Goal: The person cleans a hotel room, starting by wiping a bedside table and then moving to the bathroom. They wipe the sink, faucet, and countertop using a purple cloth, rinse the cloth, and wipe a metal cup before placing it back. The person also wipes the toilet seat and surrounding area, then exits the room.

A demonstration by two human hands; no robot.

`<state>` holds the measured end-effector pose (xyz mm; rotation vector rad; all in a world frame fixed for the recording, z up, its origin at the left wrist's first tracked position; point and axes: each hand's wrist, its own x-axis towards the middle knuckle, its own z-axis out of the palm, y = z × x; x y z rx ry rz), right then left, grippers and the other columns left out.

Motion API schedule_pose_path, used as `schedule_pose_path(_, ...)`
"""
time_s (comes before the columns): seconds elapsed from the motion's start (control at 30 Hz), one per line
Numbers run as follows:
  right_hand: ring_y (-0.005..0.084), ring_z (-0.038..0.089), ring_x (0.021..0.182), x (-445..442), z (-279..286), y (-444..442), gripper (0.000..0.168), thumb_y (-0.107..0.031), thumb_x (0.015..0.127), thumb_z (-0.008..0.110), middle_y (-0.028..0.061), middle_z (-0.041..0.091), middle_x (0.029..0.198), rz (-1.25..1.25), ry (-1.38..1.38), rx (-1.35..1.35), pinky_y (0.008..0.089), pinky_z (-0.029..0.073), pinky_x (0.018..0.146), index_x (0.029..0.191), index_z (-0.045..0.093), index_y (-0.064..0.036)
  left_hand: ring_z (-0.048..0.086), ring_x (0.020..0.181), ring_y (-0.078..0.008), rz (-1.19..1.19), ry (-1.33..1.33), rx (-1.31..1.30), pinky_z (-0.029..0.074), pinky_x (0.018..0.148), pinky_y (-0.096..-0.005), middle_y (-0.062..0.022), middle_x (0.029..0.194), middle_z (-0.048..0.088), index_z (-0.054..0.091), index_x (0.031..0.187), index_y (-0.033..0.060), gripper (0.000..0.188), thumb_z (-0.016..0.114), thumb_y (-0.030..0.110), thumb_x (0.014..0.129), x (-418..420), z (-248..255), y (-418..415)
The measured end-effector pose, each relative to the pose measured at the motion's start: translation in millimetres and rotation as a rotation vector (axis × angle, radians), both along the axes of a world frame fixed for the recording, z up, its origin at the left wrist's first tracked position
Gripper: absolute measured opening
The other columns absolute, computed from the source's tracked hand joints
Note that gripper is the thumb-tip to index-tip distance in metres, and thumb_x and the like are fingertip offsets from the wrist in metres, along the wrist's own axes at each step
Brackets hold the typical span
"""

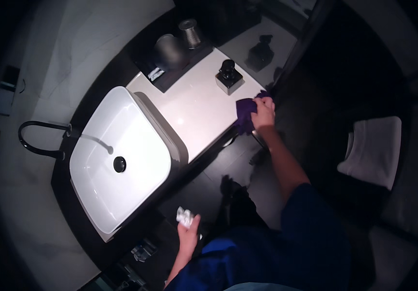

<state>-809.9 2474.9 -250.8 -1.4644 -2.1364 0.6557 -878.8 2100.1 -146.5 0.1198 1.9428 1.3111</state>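
My right hand (264, 112) grips a dark purple cloth (246, 110) at the right end of the white countertop (194, 116), where part of the cloth hangs past the front edge. Just beyond that hand stands a square soap dispenser bottle (229, 80) with a black top. Lower down, in front of the vessel sink, my left hand (189, 232) holds a crumpled white wad (185, 217), perhaps tissue or paper. It is held away from the counter, above the dark floor.
A white vessel sink (132, 131) with a black drain stopper (119, 164) sits on the counter beside a black curved faucet (41, 123). Behind, a dark tray (172, 80) bears metallic containers (190, 34). A folded white towel (374, 151) hangs or lies at the right.
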Motion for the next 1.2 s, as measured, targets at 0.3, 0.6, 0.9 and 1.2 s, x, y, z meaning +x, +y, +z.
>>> schedule_pose_path(0.3,0.0320,0.044,0.099,33.8,18.5,-51.0,0.045,-0.001,0.058,0.059,0.0171,0.044,0.100,0.176,0.530,-0.174,0.0348,0.036,0.088,0.103,0.052,-0.004,0.056,0.092,-0.0275,-0.390,0.560,0.289,0.043,0.081,-0.0326,-0.0163,0.098,0.057,0.049,0.105,-0.0006,0.060,0.078,0.021,0.057,-98.7,-30.4,312.3)
schedule_pose_path(0.6,0.0278,0.051,0.093,52.9,52.3,-43.2,0.039,0.003,0.057,0.056,0.0128,0.049,0.097,0.179,0.405,-0.203,0.0321,0.041,0.082,0.096,0.058,-0.004,0.053,0.089,-0.0294,-0.421,0.586,0.146,0.044,0.081,-0.0340,-0.0117,0.101,0.046,0.049,0.100,0.0009,0.061,0.075,0.023,0.049,-109.6,-62.2,374.4)
schedule_pose_path(0.9,0.0328,0.052,0.091,-107.0,50.2,9.4,0.044,-0.009,0.056,0.068,0.0149,0.054,0.092,0.547,0.467,0.149,0.0357,0.041,0.081,0.098,0.055,-0.005,0.053,0.091,-0.0172,-0.034,0.344,0.577,0.045,0.078,-0.0295,-0.0094,0.100,0.052,0.042,0.107,-0.0021,0.055,0.072,0.002,0.061,-125.4,81.6,272.5)
schedule_pose_path(1.2,0.0280,0.030,0.119,-175.9,31.7,-83.1,0.047,-0.022,0.067,0.064,0.0114,0.036,0.127,0.895,-0.178,0.193,0.0632,0.021,0.092,0.113,0.054,-0.019,0.052,0.093,-0.0186,0.331,0.586,0.222,0.041,0.085,-0.0309,-0.0108,0.103,0.053,0.041,0.114,-0.0031,0.059,0.069,0.004,0.064,-144.1,106.7,102.7)
